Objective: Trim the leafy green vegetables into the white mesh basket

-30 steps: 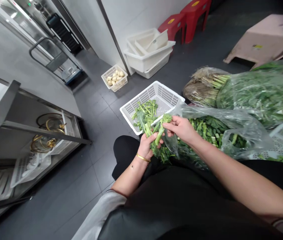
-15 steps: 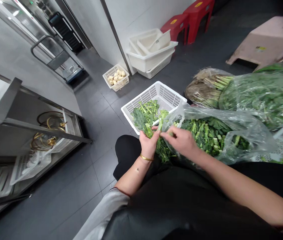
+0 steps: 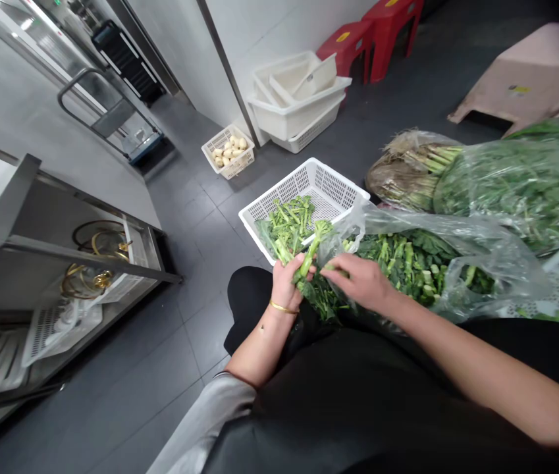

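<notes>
My left hand [image 3: 288, 282] is closed around Chinese broccoli stalks [image 3: 315, 249], pale green and thick, with their upper ends pointing away from me. Just to the right, my right hand [image 3: 358, 280] is pinched, its fingertips close to the stalks but apart from them. A small greenish bit seems to show at those fingertips, too small to name. Beyond my left hand, a white perforated basket [image 3: 336, 187] holds trimmed stalks [image 3: 292, 217] at its near left side. Under and beside my right hand lies an open clear plastic bag [image 3: 496, 247] full of dark leafy stalks [image 3: 402, 263].
Bagged greens [image 3: 521, 184] and a root-ended bundle [image 3: 407, 171] lie at right. A small basket of pale round vegetables [image 3: 230, 155], stacked white tubs [image 3: 293, 108], red stools [image 3: 348, 46] and a pinkish stool [image 3: 531, 79] stand farther off. A steel shelf [image 3: 86, 253] lines the left.
My right hand has drawn slightly right, away from the stalks. In my left hand the stalk has tilted to the right, and my left wrist has shifted a little left.
</notes>
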Demonstrator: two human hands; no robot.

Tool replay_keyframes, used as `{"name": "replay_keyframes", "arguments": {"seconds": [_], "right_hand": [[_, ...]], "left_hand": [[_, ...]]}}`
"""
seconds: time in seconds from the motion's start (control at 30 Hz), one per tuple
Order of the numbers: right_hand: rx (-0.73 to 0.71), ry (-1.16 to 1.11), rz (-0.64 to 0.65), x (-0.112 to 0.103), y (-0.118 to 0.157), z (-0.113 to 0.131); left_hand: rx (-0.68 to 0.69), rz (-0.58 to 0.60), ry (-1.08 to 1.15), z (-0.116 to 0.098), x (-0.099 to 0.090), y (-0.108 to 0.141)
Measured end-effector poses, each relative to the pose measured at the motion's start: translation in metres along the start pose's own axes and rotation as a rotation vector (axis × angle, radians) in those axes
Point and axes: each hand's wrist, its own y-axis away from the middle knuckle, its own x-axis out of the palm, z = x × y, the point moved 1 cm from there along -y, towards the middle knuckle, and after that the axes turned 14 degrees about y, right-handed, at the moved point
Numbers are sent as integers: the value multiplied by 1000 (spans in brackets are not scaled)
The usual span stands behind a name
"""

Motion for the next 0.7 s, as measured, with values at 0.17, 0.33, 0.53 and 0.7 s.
{"name": "replay_keyframes", "arguments": {"seconds": [0.17, 0.33, 0.53, 0.7], "right_hand": [[330, -622, 104, -2, -16, -20], [338, -128, -83, 4, -15, -9], [-175, 425, -49, 21, 11, 1], [-20, 433, 337, 37, 26, -43]], "left_hand": [[-284, 179, 83, 0, -4, 5], [-136, 190, -75, 9, -2, 15], [13, -25, -85, 2, -4, -29], [61, -137, -215, -54, 0, -108]]}}
